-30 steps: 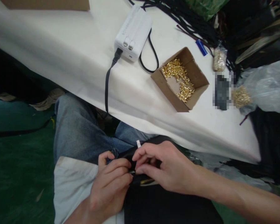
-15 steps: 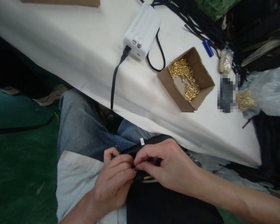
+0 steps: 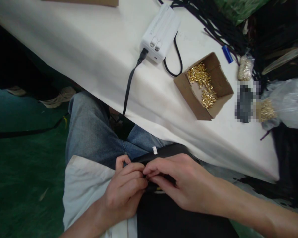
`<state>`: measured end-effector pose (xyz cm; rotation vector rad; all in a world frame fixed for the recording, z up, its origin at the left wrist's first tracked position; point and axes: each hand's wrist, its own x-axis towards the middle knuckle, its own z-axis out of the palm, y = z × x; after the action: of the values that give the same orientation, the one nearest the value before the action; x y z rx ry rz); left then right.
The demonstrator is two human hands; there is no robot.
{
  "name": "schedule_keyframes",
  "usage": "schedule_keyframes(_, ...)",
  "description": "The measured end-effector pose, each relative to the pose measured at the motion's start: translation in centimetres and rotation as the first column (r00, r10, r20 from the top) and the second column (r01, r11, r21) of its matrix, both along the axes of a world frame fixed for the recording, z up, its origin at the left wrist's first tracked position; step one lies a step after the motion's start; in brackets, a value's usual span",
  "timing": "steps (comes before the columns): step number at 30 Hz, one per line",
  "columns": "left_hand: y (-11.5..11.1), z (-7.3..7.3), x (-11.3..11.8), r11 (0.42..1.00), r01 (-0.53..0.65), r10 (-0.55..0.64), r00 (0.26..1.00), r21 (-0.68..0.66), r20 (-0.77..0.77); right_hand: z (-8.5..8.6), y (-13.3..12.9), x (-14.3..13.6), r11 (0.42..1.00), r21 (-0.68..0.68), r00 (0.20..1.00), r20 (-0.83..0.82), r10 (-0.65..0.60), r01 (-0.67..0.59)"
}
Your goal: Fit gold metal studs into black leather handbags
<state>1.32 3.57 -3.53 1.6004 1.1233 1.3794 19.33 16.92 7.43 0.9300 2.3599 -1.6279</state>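
Note:
A black fabric piece [image 3: 181,211] with a short stretch of gold zipper [image 3: 159,188] lies across my lap. It looks like a bag, and a small white tag [image 3: 154,150] sticks up at its far edge. My left hand [image 3: 126,188] is closed on the fabric at the zipper's left end, fingers curled and pressed together. Right against those fingertips, my right hand [image 3: 176,178] pinches with thumb and forefinger. Whatever lies between the right fingertips is too small and too covered to make out. Most of the zipper is behind the right hand.
On the white-covered table [image 3: 109,59] stands an open cardboard box [image 3: 191,99] of small gold metal pieces. Near it are a white power adapter [image 3: 160,34] with cords, a blue object [image 3: 227,54] and plastic bags [image 3: 291,102]. Another person's shoe [image 3: 58,98] shows at left.
My right thumb has dropped a little away from the forefinger, and the right hand now covers more of the zipper. The left hand keeps its hold. The whole view has shifted slightly.

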Motion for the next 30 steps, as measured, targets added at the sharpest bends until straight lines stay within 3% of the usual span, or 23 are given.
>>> schedule_keyframes(6, 0.3, -0.3, 0.0, 0.999, -0.052, 0.052, 0.997, -0.015, 0.051, -0.8, -0.2, -0.2, 0.993, 0.03, 0.993, -0.047, -0.111, 0.112)
schedule_keyframes(15, 0.3, -0.5, 0.3, 0.998, -0.061, 0.062, 0.995, -0.014, 0.077, -1.0, -0.1, -0.6, 0.967, -0.151, 0.978, 0.002, -0.207, 0.205)
schedule_keyframes(30, 0.4, -0.2, 0.0, 0.996, -0.058, 0.064, 0.993, -0.061, 0.1, -1.3, 0.2, -0.9, 0.978, -0.133, 0.985, -0.037, -0.167, 0.161)
